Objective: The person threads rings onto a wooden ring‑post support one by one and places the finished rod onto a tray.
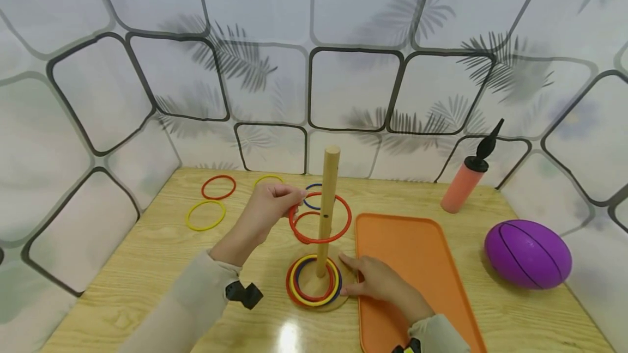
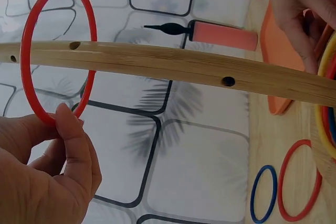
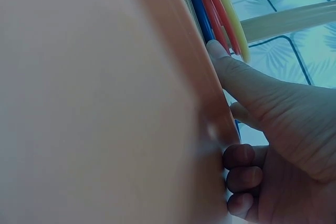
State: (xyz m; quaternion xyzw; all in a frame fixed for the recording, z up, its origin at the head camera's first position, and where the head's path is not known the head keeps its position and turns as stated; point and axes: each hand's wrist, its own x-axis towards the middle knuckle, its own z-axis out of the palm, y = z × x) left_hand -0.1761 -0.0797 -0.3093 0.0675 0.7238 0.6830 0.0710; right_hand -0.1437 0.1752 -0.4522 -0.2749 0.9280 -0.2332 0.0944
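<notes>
A wooden post (image 1: 330,178) stands upright on a round wooden base (image 1: 348,272). My left hand (image 1: 269,207) pinches a red ring (image 1: 350,218) between thumb and fingertips; the post passes through that ring partway up. Around the foot of the post lie several rings, with a yellow ring (image 1: 314,303), red ones and a blue one among them. My right hand (image 1: 380,281) grips the right edge of the base, its thumb (image 3: 218,50) against the side by the stacked rings and the other fingers curled.
Under my right forearm lies an orange tray (image 1: 402,233). A purple ball (image 1: 527,254) and a pink hand pump (image 1: 461,187) stand to the right. Loose on the table at left are a red ring (image 1: 234,185) and a yellow ring (image 1: 224,212); a blue ring (image 2: 253,198) lies behind the post.
</notes>
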